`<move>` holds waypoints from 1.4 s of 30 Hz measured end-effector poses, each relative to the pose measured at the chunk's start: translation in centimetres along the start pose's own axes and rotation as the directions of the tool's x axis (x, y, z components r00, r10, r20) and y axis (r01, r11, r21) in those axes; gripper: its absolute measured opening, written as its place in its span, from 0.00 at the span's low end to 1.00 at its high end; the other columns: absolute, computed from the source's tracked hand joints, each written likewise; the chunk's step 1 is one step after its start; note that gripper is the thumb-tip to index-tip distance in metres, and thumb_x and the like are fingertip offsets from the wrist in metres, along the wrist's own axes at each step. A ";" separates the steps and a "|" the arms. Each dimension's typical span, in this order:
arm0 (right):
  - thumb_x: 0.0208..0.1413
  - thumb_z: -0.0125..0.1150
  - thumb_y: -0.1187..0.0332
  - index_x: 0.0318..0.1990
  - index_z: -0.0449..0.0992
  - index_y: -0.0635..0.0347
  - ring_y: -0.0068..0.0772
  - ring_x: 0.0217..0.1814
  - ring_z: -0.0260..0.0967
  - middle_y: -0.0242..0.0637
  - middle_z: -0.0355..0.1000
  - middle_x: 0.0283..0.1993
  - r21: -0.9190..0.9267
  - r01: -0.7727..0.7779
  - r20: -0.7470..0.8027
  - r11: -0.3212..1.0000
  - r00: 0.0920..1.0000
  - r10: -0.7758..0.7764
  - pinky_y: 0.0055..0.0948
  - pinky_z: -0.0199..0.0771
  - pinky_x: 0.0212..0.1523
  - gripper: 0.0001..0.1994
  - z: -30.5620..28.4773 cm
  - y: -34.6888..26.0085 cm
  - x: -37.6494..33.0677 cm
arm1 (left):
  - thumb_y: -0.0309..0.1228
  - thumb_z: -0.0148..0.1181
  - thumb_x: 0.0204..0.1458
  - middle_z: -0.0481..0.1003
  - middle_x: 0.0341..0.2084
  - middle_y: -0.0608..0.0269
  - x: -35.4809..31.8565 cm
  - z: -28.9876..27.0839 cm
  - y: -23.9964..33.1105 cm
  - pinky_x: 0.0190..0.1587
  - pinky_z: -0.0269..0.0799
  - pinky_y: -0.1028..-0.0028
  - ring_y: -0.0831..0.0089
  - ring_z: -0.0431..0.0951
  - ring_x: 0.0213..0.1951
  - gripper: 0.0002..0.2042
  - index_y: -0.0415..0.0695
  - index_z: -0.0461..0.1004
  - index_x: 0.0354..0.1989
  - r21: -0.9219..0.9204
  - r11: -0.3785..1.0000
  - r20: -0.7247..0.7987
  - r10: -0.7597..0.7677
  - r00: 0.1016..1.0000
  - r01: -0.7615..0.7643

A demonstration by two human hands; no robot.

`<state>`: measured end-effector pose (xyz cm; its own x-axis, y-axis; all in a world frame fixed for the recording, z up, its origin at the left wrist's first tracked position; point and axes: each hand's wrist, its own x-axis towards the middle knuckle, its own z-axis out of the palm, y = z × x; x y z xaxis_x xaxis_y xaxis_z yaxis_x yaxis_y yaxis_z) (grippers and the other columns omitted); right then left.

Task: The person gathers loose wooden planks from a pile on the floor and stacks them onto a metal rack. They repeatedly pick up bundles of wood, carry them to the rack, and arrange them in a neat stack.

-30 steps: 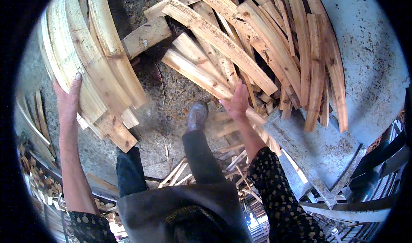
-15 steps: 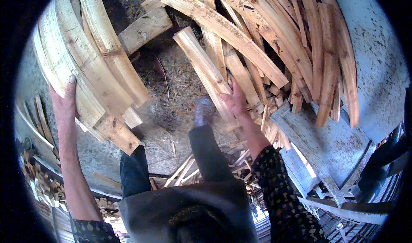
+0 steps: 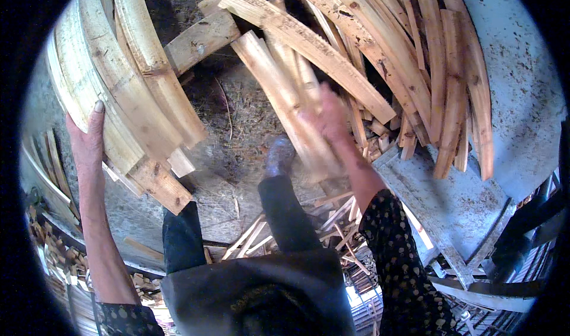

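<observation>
Clearly, both hands are busy with wood. At the left of the frame, the left hand (image 3: 88, 135) pinches the edge of a stack of boards (image 3: 110, 45), with the thumb on the top face; the other fingers are hidden below. Near the centre, the right hand (image 3: 325, 119) is at a plank (image 3: 276, 89), which lies slanted from upper left to lower right. This hand is blurred, so I cannot tell how firmly its fingers are closed.

The plank looks stiff and rough, probably of moderate weight for one hand, not fragile or slippery. It seems best to take it by the long edges near its middle, minding splinters. The stack should be heavier, and its pieces may slide apart.

A long board (image 3: 309, 54) crosses just above the right hand and would hinder lifting upward. The pile (image 3: 409, 57) crowds the upper right. A block (image 3: 202, 42) lies between stack and plank, a boot (image 3: 278, 155) stands just beside the plank, and loose sticks (image 3: 243, 238) are scattered below.
</observation>
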<state>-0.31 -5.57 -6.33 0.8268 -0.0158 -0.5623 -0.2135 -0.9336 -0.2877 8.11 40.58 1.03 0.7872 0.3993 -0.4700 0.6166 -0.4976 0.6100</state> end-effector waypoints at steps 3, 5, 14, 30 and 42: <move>0.31 0.69 0.58 0.51 0.57 0.65 0.52 0.47 0.59 0.51 0.61 0.43 0.066 -0.021 0.032 0.998 0.999 0.019 0.40 0.60 0.48 0.39 0.4 -3.9 -2.0 | 0.45 0.58 0.45 0.65 0.46 0.50 0.3 -0.4 -0.7 0.50 0.60 0.69 0.65 0.66 0.47 0.34 0.36 0.54 0.54 -0.016 1.000 -0.006 0.026 1.000 -0.027; 0.30 0.69 0.60 0.52 0.56 0.64 0.49 0.48 0.60 0.50 0.60 0.45 0.037 -0.005 -0.088 0.999 0.996 0.008 0.40 0.61 0.47 0.39 1.8 -3.4 -1.7 | 0.45 0.59 0.44 0.65 0.45 0.51 0.4 -0.2 -0.7 0.50 0.60 0.69 0.66 0.66 0.47 0.34 0.36 0.54 0.53 -0.107 0.989 0.001 0.099 0.995 -0.098; 0.28 0.69 0.58 0.48 0.60 0.70 0.43 0.45 0.65 0.49 0.67 0.41 0.402 -0.243 0.085 0.883 0.970 0.228 0.32 0.62 0.49 0.38 3.2 -2.8 0.0 | 0.44 0.59 0.45 0.65 0.46 0.52 -0.3 -0.1 0.7 0.50 0.60 0.70 0.67 0.66 0.47 0.33 0.36 0.54 0.54 -0.069 0.998 0.011 -0.011 1.000 0.012; 0.32 0.64 0.63 0.50 0.62 0.64 0.33 0.46 0.63 0.40 0.67 0.43 0.676 -0.548 0.584 0.494 0.806 0.095 0.29 0.60 0.49 0.32 2.2 -4.0 -3.0 | 0.43 0.58 0.45 0.64 0.47 0.52 0.1 -0.1 0.5 0.51 0.59 0.69 0.67 0.66 0.48 0.32 0.36 0.54 0.54 -0.037 0.999 0.032 0.013 0.999 -0.012; 0.31 0.60 0.57 0.52 0.62 0.65 0.35 0.49 0.61 0.40 0.66 0.47 0.742 -0.522 0.600 0.420 0.797 -0.068 0.29 0.57 0.52 0.36 3.7 -2.2 -2.9 | 0.40 0.58 0.45 0.65 0.45 0.54 -1.0 0.4 2.0 0.50 0.60 0.71 0.69 0.66 0.46 0.31 0.36 0.54 0.54 -0.017 1.000 -0.011 0.007 1.000 -0.007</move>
<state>-4.19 -2.18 -6.89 0.3617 0.2652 -0.8938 -0.9079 -0.1179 -0.4024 8.60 38.85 2.45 0.7912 0.4042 -0.4589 0.6108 -0.4871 0.6242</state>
